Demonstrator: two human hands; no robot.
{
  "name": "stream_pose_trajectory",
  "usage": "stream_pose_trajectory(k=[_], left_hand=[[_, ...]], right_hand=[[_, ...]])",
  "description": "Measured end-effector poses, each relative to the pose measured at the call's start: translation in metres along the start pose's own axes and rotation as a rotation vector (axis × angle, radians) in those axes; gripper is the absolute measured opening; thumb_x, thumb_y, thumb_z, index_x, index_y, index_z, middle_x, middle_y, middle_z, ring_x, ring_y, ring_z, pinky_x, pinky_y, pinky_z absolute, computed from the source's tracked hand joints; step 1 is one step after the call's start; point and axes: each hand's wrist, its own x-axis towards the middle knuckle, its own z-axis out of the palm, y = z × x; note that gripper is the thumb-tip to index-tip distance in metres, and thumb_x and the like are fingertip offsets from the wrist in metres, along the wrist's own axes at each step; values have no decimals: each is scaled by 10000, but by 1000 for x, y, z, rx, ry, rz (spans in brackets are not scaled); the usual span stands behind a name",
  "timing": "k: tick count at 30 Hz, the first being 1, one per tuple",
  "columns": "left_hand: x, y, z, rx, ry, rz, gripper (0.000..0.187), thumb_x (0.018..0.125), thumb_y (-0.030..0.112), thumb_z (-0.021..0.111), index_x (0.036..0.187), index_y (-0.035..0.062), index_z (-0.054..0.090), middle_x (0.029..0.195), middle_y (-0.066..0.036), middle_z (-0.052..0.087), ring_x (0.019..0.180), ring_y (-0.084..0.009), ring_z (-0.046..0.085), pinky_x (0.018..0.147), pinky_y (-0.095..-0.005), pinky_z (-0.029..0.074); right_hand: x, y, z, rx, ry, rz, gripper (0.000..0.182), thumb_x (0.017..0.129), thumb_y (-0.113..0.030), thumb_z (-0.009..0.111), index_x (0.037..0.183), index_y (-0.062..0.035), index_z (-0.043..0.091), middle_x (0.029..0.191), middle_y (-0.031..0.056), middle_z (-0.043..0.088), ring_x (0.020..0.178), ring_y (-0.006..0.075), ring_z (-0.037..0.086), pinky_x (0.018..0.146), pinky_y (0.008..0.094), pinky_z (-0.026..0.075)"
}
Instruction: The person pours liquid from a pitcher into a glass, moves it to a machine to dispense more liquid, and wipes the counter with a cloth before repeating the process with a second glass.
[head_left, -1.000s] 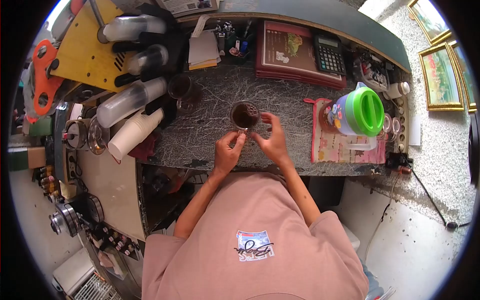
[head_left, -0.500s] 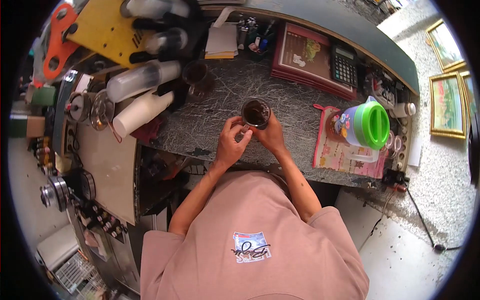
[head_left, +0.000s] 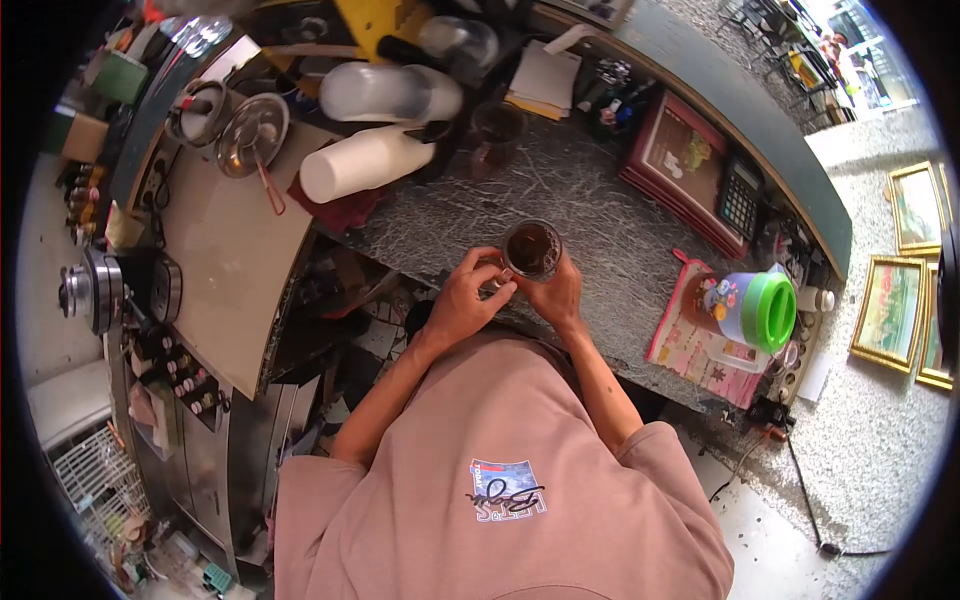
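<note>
A clear glass mug point(head_left: 533, 252) of dark drink is held upright between both hands, close to the counter's front edge. My left hand point(head_left: 466, 300) is closed around the mug's handle, fingers and thumb meeting there. Against the mug's lower right side, my right hand point(head_left: 553, 298) is wrapped round the glass, its fingers partly hidden beneath. Whether the mug's base touches the dark, scratched counter point(head_left: 590, 225) cannot be made out.
A pitcher with a green lid point(head_left: 768, 310) stands on a pink mat point(head_left: 690, 345) at right. Dark red menus point(head_left: 668, 165) and a calculator point(head_left: 740, 195) lie behind. White stacked cups point(head_left: 365, 163), another dark glass point(head_left: 497, 125) and a metal bowl point(head_left: 250, 135) are to the left.
My view has turned, so the counter and its things appear shifted and rotated. Both hands keep their hold on the mug, which sits slightly lower and farther right in view.
</note>
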Motion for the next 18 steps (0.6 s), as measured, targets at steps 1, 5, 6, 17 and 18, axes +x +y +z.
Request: stream_pose_trajectory(k=[1, 5, 6, 17, 18], left_hand=[[-5, -1, -9, -2, 16, -10, 188, 848, 178, 717, 909, 3, 689, 1231, -185, 572, 1077, -317, 625, 891, -383, 510], [-28, -8, -50, -32, 68, -46, 164, 836, 155, 726, 892, 6, 686, 1241, -180, 568, 1118, -330, 605, 933, -404, 489], [-34, -10, -61, -34, 79, -55, 158, 832, 143, 729, 891, 3, 685, 1253, -180, 565, 1139, -328, 600, 944, -404, 486], [-111, -42, -178, -80, 314, -116, 159, 827, 109, 703, 884, -34, 661, 1445, -245, 439, 1257, -374, 543, 1015, -417, 471], [-119, -46, -186, -78, 337, -119, 163, 825, 112, 705, 874, -36, 659, 1450, -249, 434, 1255, -376, 544, 1014, -420, 472]], right_hand=[[0, -6, 8, -1, -19, -27, 641, 651, -163, 880, 1213, -34, 601, 1124, 153, 686, 1053, 305, 671, 876, 394, 532], [3, -29, 43, -15, -90, -70, 658, 646, -176, 885, 1217, -24, 596, 1145, 162, 674, 1062, 321, 661, 881, 401, 528], [3, -34, 53, -18, -113, -97, 668, 644, -192, 889, 1219, -22, 593, 1143, 163, 672, 1057, 329, 660, 877, 405, 528], [4, -119, 178, -32, -409, -318, 709, 642, -229, 895, 1228, 9, 574, 1162, 185, 663, 1072, 346, 655, 912, 413, 525], [4, -124, 190, -15, -436, -325, 713, 644, -222, 895, 1233, 14, 569, 1161, 189, 663, 1071, 347, 656, 911, 416, 526]])
